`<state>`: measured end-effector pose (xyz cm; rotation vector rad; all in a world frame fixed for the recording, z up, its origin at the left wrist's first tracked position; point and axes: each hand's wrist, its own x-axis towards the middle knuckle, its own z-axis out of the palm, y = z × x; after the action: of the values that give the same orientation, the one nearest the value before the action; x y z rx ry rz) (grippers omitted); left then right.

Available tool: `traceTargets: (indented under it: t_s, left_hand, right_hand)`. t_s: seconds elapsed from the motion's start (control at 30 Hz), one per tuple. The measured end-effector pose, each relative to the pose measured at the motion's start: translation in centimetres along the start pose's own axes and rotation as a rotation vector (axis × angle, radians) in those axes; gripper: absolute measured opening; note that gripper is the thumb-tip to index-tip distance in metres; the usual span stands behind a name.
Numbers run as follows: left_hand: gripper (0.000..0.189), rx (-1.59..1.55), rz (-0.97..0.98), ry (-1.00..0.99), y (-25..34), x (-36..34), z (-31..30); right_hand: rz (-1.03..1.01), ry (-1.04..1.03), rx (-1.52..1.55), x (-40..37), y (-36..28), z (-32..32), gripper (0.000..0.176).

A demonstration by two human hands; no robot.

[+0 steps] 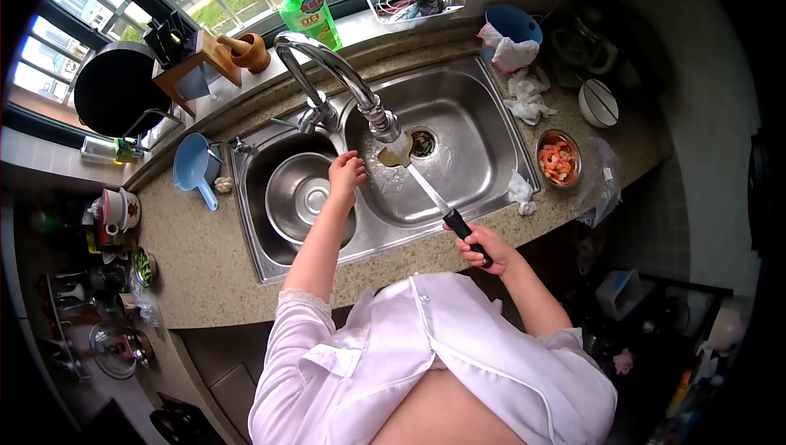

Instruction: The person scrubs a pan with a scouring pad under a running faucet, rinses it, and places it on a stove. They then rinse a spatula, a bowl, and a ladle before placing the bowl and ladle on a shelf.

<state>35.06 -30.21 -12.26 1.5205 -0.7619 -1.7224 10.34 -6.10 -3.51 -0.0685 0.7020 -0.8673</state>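
My right hand (481, 248) is closed around the black handle of a ladle (427, 189) with a long metal shaft. The ladle's head is under the faucet (381, 117), where running water hits it and splashes. My left hand (347, 176) hovers near the divider between the two sink basins, its fingers loosely bent and holding nothing. Below it, a round steel pot (295, 191) rests in the left basin. The right basin (467, 150) of the steel sink is wet, with green scraps in its drain strainer (422, 144).
Right of the sink are a bowl of peeled shrimp (558, 160), crumpled tissues (524, 97), a white bowl (598, 103) and a blue bin (513, 27). A blue dipper (196, 168) lies left. A green soap bottle (309, 11) and a wooden mortar (250, 54) stand on the sill.
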Motion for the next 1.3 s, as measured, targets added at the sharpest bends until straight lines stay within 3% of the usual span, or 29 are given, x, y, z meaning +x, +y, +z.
traceTargets:
  t_s: [0.23, 0.5, 0.57, 0.63, 0.73, 0.83, 0.87, 1.0, 1.03, 1.1, 1.13, 1.17, 1.2, 1.3]
  left_hand:
    - [0.029, 0.014, -0.096, -0.1, 0.0, -1.8, -0.4]
    - [0.027, 0.062, -0.197, -0.249, -0.8, -4.3, -1.0]
    - [0.029, 0.029, -0.219, -0.264, -0.3, -5.0, -0.2]
    - [0.032, -0.248, -0.29, -0.446, 1.3, -5.4, 1.5]
    - [0.031, -0.309, -0.224, -0.48, 2.3, -4.7, 5.2]
    - [0.014, -0.291, -0.236, -0.373, 0.5, -1.1, 8.6]
    - [0.006, -0.484, -0.284, -0.319, 0.3, 0.1, 9.2]
    - [0.01, -0.685, -0.412, -0.248, 1.8, 1.6, 9.6]
    - [0.01, -0.674, -0.414, -0.251, 1.5, 1.2, 10.0]
    - [0.008, -0.62, -0.337, -0.592, -0.2, 0.1, 10.9]
    - [0.012, -0.418, -0.288, -0.639, -1.3, -0.7, 11.5]
    - [0.013, -0.307, -0.379, -0.529, -0.6, -3.7, 12.2]
    - [0.016, -0.28, -0.38, -0.626, -0.9, -5.0, 12.2]
    - [0.019, -0.305, -0.337, -0.652, -0.7, -7.3, 11.7]
  right_hand:
    - [-0.055, 0.011, 0.067, 7.0, -3.7, 2.2, 0.033]
    - [0.04, -0.019, 0.243, 17.6, -8.8, 6.2, 0.016]
    - [-0.068, 0.07, 0.16, 18.5, -8.6, 6.9, 0.016]
    - [-0.073, 0.101, 0.042, 17.4, -7.3, 7.3, 0.015]
    - [-0.069, 0.155, -0.219, 14.2, -4.8, 7.7, 0.007]
    - [-0.088, 0.159, -0.335, 10.9, -2.8, 7.4, 0.008]
    - [-0.081, 0.152, -0.356, 9.7, -2.1, 7.8, 0.008]
    - [-0.061, 0.154, -0.358, 6.0, -1.7, 7.9, 0.008]
    - [-0.082, 0.156, -0.348, 5.8, -1.9, 7.7, 0.008]
    - [-0.091, 0.167, -0.338, 5.9, -2.5, 6.9, 0.008]
    - [-0.122, 0.19, -0.319, 6.5, -3.0, 5.8, 0.008]
    - [-0.151, 0.207, -0.305, 6.9, -3.5, 5.3, 0.007]
    - [-0.154, 0.219, -0.295, 6.8, -3.9, 5.2, 0.006]
    - [-0.155, 0.177, -0.298, 6.8, -3.5, 4.6, 0.006]
